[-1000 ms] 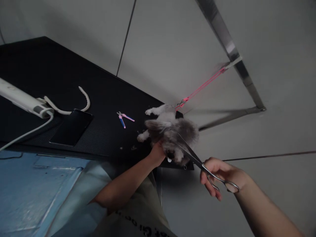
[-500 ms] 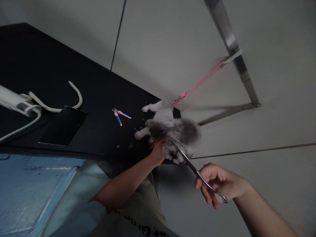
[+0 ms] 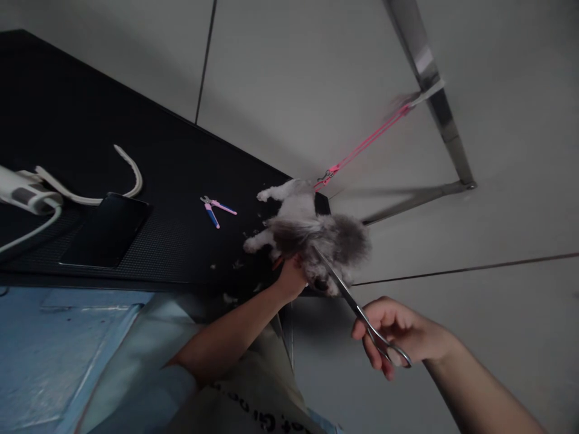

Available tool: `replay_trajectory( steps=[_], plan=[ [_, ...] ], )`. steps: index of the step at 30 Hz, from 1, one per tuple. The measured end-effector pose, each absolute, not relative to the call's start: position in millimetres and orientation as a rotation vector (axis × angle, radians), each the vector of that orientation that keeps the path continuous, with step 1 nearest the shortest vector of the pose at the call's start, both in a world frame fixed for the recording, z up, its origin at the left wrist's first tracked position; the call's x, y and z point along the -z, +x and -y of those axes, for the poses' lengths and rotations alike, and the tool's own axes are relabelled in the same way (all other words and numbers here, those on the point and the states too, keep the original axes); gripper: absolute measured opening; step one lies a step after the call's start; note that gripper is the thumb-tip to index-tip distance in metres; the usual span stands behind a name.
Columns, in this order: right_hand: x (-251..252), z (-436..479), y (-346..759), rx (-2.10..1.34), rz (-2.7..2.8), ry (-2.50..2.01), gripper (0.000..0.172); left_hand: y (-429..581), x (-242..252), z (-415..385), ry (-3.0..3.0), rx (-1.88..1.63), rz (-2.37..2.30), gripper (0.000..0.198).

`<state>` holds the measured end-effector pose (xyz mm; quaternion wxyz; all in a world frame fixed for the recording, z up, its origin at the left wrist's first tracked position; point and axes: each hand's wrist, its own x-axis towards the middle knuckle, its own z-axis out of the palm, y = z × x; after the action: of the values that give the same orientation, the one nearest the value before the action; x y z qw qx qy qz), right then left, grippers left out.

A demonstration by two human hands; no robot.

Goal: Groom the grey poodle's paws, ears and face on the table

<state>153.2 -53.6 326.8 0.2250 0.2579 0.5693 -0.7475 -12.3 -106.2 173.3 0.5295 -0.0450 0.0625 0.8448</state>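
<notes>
A small grey-and-white dog (image 3: 312,232) is at the end of the black table (image 3: 172,144), its pale legs stretched to the left. My left hand (image 3: 292,278) holds the dog from the near side; its fingers are partly hidden in and under the fur. Long metal scissors (image 3: 344,293) are in my right hand (image 3: 395,328), with thumb and fingers at the ring handles. The blades look nearly closed, and their tips reach the fur beside the dog's fluffy, darker grey part.
Pink-and-blue nail clippers (image 3: 217,209) lie left of the dog, among loose fur tufts. Farther left are a dark phone (image 3: 106,232) and a white corded device (image 3: 29,190). A pink tether (image 3: 366,143) runs from the dog to a metal arm (image 3: 427,69).
The view has shifted slightly, moving the table items left. My right hand and the scissors sit a little farther left and higher; both hands keep their holds.
</notes>
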Motion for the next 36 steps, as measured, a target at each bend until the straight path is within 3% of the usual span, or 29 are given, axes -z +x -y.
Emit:
replay_trajectory(
  steps=[2,6,12,20,26,36],
  plan=[
    [-324,57,159,2.047,-1.536,0.714,0.045,-13,-171,107,-0.046,-1.964,-0.161,0.003],
    [-325,66,182,2.091,-1.482,0.74,0.05,-15,-170,109,0.091,-1.784,-0.033,0.015],
    [-345,68,199,2.285,-1.414,0.82,0.048,-14,-176,110,-0.045,-1.869,0.013,0.024],
    [-347,60,186,2.19,-1.514,0.83,0.056,-11,-176,108,-0.051,-1.928,-0.003,0.023],
    [-342,54,188,2.118,-1.536,0.783,0.045,-12,-177,111,-0.054,-1.927,-0.012,0.024],
    [-342,62,186,2.04,-1.625,0.805,0.049,-10,-176,109,-0.04,-1.924,-0.042,0.018]
  ],
)
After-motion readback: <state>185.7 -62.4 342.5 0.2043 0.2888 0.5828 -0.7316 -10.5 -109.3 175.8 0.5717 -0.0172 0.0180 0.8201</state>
